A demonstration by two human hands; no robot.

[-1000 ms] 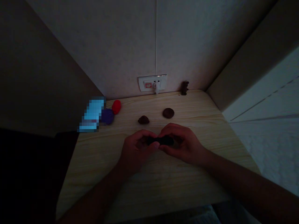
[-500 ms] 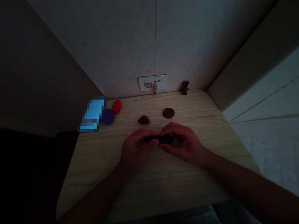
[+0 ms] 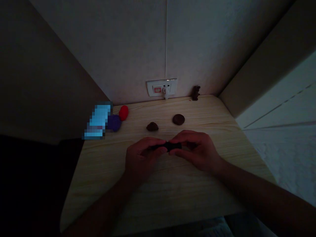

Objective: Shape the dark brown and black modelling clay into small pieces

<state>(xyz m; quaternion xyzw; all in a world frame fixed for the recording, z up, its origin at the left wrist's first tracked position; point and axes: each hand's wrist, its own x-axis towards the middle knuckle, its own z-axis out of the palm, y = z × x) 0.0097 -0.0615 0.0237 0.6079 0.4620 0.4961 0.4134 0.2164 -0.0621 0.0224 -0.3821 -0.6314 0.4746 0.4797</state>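
Observation:
Over the wooden tabletop, a small dark roll of modelling clay [image 3: 170, 146] is pinched between both hands. My left hand [image 3: 143, 156] grips its left end with thumb and fingers, hiding part of it. Its right end is in the closed fingers of my right hand [image 3: 197, 149]. Just beyond the hands lie a brown clay lump [image 3: 152, 126] with a peaked top and a flat, round brown clay disc [image 3: 178, 119]. Neither hand touches them.
At the left are a purple clay ball [image 3: 114, 122], a red clay piece [image 3: 123, 113] and a blurred bright screen [image 3: 98, 118]. A small dark brown figure [image 3: 196, 93] stands by the wall. A plug sits in the wall socket [image 3: 161, 88]. The tabletop [image 3: 158, 197] has a rounded back corner.
My hands have shifted slightly apart, and the dark roll looks a little longer and thinner between them. The things on the table have stayed put.

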